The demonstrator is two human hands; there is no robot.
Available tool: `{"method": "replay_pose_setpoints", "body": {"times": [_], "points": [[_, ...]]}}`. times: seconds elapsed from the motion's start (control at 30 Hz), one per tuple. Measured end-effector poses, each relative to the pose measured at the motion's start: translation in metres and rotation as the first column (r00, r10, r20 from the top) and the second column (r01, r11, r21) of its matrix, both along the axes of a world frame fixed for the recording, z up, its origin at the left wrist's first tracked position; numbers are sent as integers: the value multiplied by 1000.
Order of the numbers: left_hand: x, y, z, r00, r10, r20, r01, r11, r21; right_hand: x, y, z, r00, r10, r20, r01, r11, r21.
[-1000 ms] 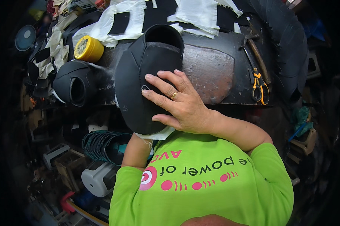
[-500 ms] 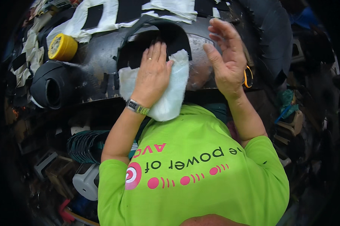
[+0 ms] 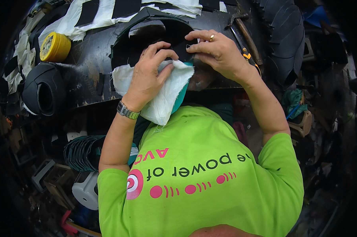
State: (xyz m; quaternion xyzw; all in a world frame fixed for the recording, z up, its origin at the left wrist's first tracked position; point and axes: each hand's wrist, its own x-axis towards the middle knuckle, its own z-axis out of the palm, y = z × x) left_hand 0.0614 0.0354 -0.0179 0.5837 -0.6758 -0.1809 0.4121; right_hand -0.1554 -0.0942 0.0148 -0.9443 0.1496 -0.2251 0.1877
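Observation:
A sheet of white cloth (image 3: 156, 100) with a frayed edge hangs over the near edge of the dark workbench, teal material (image 3: 181, 96) showing beneath its right side. The cloth lies against a curved black piece (image 3: 123, 49), which resembles a shoe upper and arches away from me. My left hand (image 3: 150, 75), with a watch at the wrist, pinches the cloth's upper right edge between thumb and fingers. To its right, my right hand (image 3: 218, 53) has its fingertips drawn together over the right end of the black piece. What those fingertips grip is too small to make out.
At left stand a yellow tub (image 3: 56, 46) and a rolled black piece (image 3: 44, 91). White strips (image 3: 103, 15) with black patches lie along the far side. A hammer (image 3: 249, 41) and a yellow-and-black-handled tool (image 3: 247, 57) rest beside stacked black pieces (image 3: 283, 39).
My left hand has gone from lying flat on the cloth to pinching its edge. My right hand has come down and left from the air to the black piece. The cloth's right side has folded, exposing teal.

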Motion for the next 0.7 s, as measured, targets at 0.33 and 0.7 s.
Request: {"method": "replay_pose_setpoints", "body": {"times": [0.33, 0.7], "points": [[-1, 1, -14, 978, 29, 204, 13, 980, -200, 50, 11, -22, 888, -439, 134, 448, 893, -43], [-5, 6, -3, 885, -21, 464, 68, 994, -84, 27, 4, -7, 961, -276, -5, 252, 871, 422]]}}
